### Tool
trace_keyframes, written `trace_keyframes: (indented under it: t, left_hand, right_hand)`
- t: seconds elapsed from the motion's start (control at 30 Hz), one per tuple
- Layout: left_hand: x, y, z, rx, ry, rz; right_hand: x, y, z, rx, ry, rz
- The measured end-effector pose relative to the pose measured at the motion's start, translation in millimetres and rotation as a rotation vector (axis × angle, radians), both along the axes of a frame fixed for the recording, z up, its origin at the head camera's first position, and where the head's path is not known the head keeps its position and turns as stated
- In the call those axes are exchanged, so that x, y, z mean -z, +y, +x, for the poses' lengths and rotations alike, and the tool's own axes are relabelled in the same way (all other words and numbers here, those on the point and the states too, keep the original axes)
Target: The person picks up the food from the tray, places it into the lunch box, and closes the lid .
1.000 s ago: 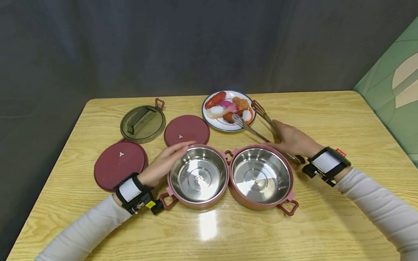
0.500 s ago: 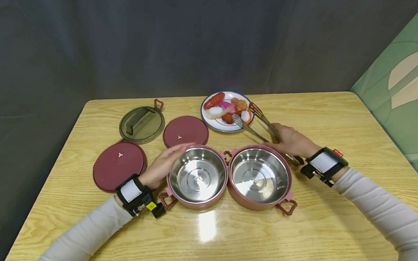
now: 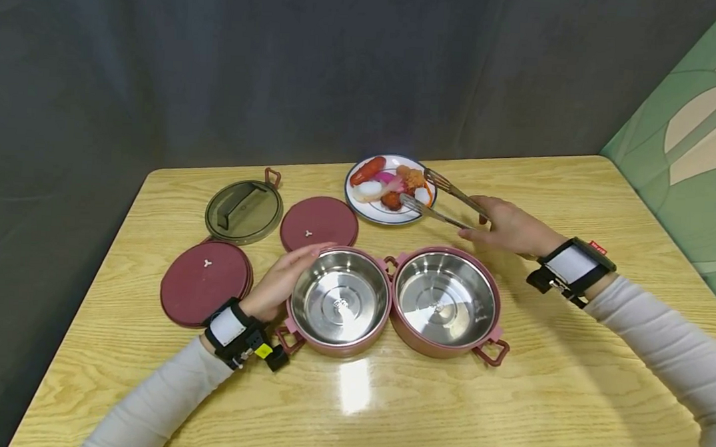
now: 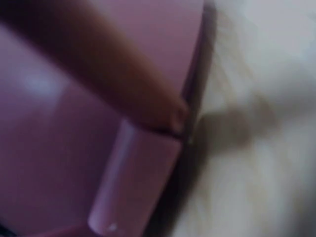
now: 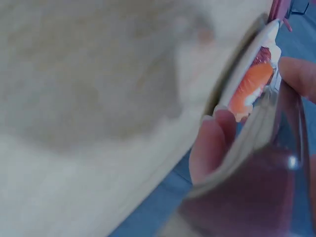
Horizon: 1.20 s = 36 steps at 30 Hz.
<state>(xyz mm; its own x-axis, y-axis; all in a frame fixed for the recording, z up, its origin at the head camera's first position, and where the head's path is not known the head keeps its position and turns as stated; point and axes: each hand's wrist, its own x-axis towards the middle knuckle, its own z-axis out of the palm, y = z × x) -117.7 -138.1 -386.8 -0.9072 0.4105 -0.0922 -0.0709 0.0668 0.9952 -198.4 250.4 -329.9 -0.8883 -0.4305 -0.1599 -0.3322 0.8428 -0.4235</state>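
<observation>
My right hand [image 3: 510, 228] grips a pair of metal tongs [image 3: 452, 191], its thumb on one arm and fingers on the other. Their slotted tips spread apart over the right side of a blue-rimmed white plate [image 3: 363, 210] of food, which includes a red sausage [image 3: 369, 171], white egg-like pieces and browned chunks. In the right wrist view the tongs [image 5: 247, 192] run between thumb and fingers toward the plate. My left hand [image 3: 280, 280] rests against the outer left side of the left pink pot [image 3: 339, 303], fingertips at its rim. Beside it stands a second pink pot [image 3: 444, 304]. Both are steel-lined, with nothing inside.
Left of the pots lie a maroon lid [image 3: 202, 290], another maroon lid [image 3: 322, 222] and a see-through lid [image 3: 256, 219] with a dark grip. The pots' handles touch in the middle, and an outer handle [image 3: 494, 353] sticks out at right. A dark curtain [image 3: 317, 68] hangs behind the table.
My right hand has lifted and moved slightly right and away from the right pot, bringing the tongs up with it. The left hand stays at the left pot.
</observation>
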Motion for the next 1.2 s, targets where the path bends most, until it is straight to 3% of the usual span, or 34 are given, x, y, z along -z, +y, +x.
trace_keyframes:
  t: [0.33, 0.67, 0.93, 1.2]
  left_hand:
    - [-2.1, 0.9, -0.7, -0.012, -0.009, -0.003]
    - [-1.3, 0.6, -1.3, -0.013, 0.003, -0.039]
    - [-0.3, -0.2, -0.9, -0.015, 0.002, -0.04]
    - [-0.6, 1.4, 0.1, -0.019, -0.002, -0.036]
  right_hand:
    - [-36.3, -3.2, -20.1, -0.073, 0.091, 0.058]
    - [-73.2, -21.8, -48.8, -0.16, 0.249, 0.279]
    - [-79.3, -38.9, -66.3, -0.257, 0.467, 0.425]
    - [-72.8, -60.2, -77.1, -0.307, 0.526, 0.557]
